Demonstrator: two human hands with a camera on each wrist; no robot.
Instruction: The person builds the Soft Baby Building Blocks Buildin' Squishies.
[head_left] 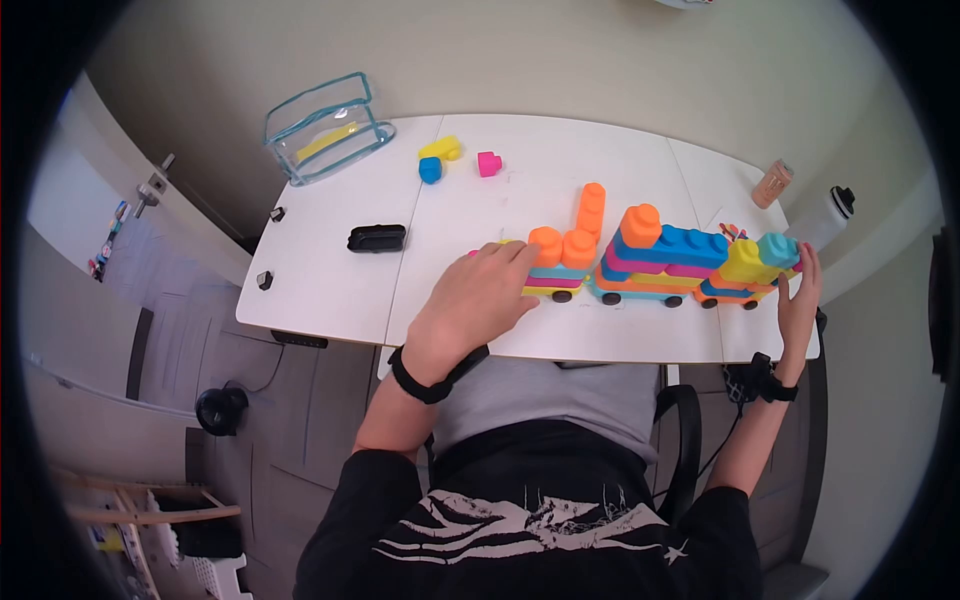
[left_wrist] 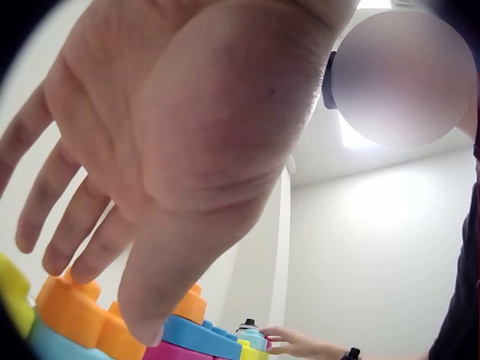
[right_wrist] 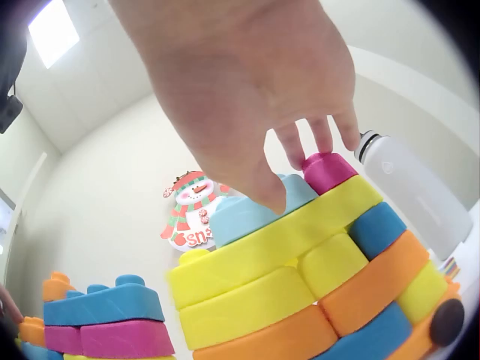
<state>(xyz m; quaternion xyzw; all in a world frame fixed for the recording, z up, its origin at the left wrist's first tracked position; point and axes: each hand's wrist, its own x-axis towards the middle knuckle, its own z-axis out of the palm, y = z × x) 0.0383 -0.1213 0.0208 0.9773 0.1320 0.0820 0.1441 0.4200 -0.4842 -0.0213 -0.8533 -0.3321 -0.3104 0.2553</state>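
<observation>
A train of toy building blocks runs along the table's front, in several wheeled cars. At the left car, my left hand hovers with its fingers extended beside the orange blocks; its palm shows bare in the left wrist view. The middle car carries a long blue block and a tall orange stack. Around the right end car, my right hand has its fingertips at a pink block on top. Its thumb lies in front of the light blue block, above a long yellow block.
Loose yellow, blue and pink blocks lie at the back. A black case sits at left, with a clear teal-edged bag behind it. A white bottle and a pinkish can stand at right.
</observation>
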